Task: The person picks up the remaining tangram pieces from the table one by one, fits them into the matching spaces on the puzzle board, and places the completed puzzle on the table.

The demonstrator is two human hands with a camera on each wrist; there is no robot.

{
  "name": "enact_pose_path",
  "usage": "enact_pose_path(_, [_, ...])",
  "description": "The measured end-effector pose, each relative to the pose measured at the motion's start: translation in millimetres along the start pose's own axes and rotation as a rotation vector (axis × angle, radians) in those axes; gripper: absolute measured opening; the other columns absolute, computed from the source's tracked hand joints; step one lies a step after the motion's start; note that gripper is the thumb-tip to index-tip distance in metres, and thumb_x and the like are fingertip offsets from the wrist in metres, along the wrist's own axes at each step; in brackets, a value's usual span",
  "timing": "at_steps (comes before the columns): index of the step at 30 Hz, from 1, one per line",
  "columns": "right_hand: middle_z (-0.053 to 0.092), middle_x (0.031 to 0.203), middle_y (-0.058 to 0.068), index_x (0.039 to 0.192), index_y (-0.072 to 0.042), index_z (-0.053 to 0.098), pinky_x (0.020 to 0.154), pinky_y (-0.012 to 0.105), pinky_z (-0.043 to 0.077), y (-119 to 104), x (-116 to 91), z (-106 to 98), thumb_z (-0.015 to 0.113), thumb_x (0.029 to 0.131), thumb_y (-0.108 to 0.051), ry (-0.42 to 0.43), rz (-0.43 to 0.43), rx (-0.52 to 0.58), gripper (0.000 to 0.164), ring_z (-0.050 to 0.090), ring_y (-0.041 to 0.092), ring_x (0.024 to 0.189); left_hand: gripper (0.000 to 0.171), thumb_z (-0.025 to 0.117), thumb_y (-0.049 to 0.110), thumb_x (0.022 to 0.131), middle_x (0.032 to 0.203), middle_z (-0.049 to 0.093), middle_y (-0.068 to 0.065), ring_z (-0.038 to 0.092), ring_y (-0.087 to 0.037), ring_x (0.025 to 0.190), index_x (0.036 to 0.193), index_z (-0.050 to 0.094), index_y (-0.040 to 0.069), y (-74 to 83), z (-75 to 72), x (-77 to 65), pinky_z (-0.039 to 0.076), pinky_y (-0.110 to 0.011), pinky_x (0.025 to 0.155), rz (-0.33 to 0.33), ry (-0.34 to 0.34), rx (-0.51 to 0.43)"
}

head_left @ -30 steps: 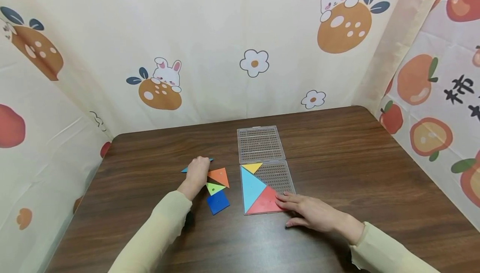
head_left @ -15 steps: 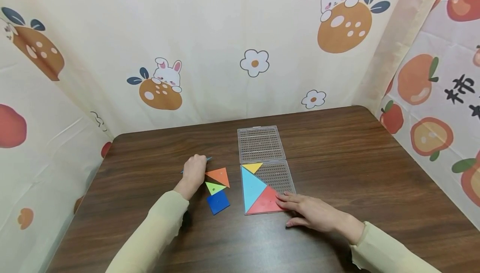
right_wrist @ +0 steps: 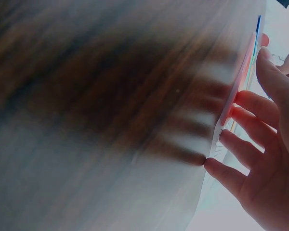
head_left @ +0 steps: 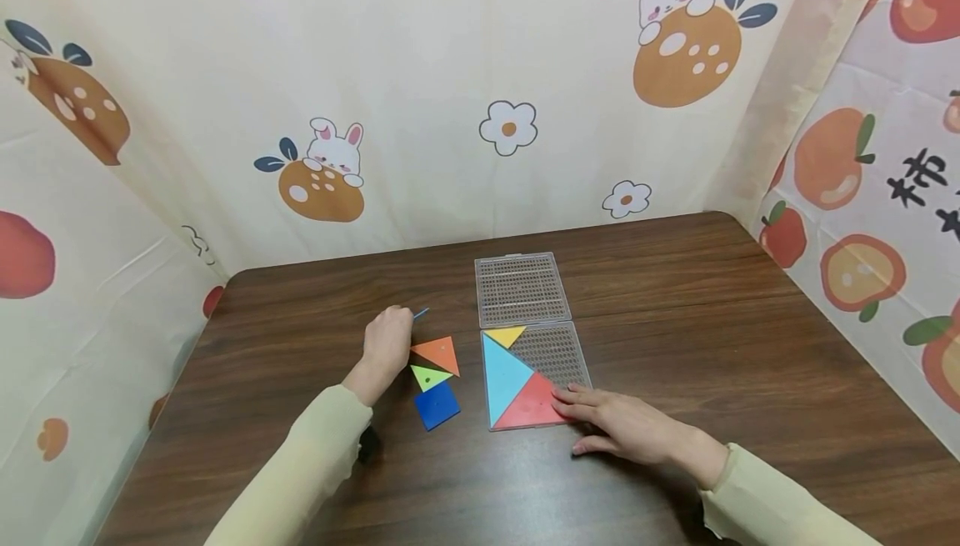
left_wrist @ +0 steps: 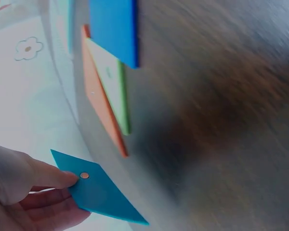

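My left hand [head_left: 386, 344] pinches a teal parallelogram tangram piece [left_wrist: 101, 192] between thumb and fingers. The piece has a small round metal dot, and in the head view just its tip shows past the knuckles. Right of that hand lie an orange triangle [head_left: 442, 354], a lime green triangle [head_left: 429, 377] and a dark blue square [head_left: 437, 405]. My right hand [head_left: 630, 425] rests with spread fingers on the corner of an open clear case [head_left: 556, 354], fingertips on the red triangle [head_left: 531, 403]. A light blue triangle [head_left: 504, 373] and a yellow triangle [head_left: 506, 335] also lie in the case.
The gridded lid [head_left: 521, 288] of the case lies folded back flat behind it. Everything is on a dark wooden table [head_left: 675, 304], whose far edge meets a printed curtain [head_left: 420, 154].
The left hand has shifted slightly left, and the teal piece has turned in its grip so less of it shows past the hand. The right hand and the case have stayed put.
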State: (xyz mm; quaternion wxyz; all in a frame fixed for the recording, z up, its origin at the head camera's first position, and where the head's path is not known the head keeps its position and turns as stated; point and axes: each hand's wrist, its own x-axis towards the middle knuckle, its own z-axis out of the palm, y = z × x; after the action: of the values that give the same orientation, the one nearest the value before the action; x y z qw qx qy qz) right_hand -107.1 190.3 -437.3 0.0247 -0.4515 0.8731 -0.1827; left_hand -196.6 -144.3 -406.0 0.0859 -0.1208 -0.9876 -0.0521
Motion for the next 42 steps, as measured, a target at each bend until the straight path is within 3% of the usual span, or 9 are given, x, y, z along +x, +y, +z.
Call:
enact_pose_path(6, [0.045,0.130,0.009,0.124,-0.007,0.052,0.088,0.043,0.040,0.3,-0.9,0.3,0.060,0.081,-0.039,-0.004,0.007,0.009,0.054,0.041,0.028,0.119,0.006,0.060,-0.011,0.074,0.066,0.056,-0.014,0.057,-0.023,0.059,0.074,0.062,-0.006,6.1,-9.8,0.4,0.050,-0.037,0.052,-0.038,-0.002,-0.125])
enact_pose_path(20, [0.043,0.132,0.008,0.127,-0.008,0.049,0.089,0.043,0.039,-0.3,0.8,-3.9,0.058,0.083,-0.039,-0.040,0.033,0.019,0.055,0.040,0.027,0.120,0.012,0.062,-0.003,0.080,0.081,0.064,-0.016,0.059,-0.021,0.062,0.090,0.067,-0.005,23.1,-21.3,0.0,0.052,-0.035,0.059,-0.077,0.062,-0.396])
enact_pose_path(30, [0.044,0.131,0.008,0.126,-0.007,0.050,0.090,0.042,0.039,-0.1,1.5,-3.8,0.058,0.083,-0.040,-0.037,0.026,0.018,0.055,0.040,0.027,0.120,0.009,0.062,-0.004,0.079,0.077,0.064,-0.016,0.059,-0.018,0.060,0.087,0.066,-0.008,35.5,-23.7,-1.3,0.050,-0.029,0.054,-0.042,0.121,-0.551])
enact_pose_path(37, [0.046,0.130,0.009,0.125,-0.006,0.051,0.090,0.041,0.038,-0.2,2.4,-3.1,0.058,0.083,-0.039,-0.029,0.019,0.021,0.054,0.042,0.026,0.118,0.011,0.063,-0.001,0.080,0.077,0.064,-0.013,0.059,-0.016,0.062,0.088,0.066,-0.007,44.7,-20.4,-0.8,0.050,-0.027,0.055,-0.081,0.081,-0.645])
enact_pose_path(42, [0.047,0.129,0.009,0.124,-0.006,0.052,0.090,0.041,0.039,-0.2,3.4,-3.1,0.058,0.083,-0.039,-0.038,0.031,0.018,0.053,0.043,0.026,0.118,0.012,0.065,0.000,0.078,0.075,0.064,-0.012,0.058,-0.016,0.062,0.088,0.067,-0.006,51.6,-16.2,1.7,0.049,-0.025,0.055,-0.074,0.090,-0.658])
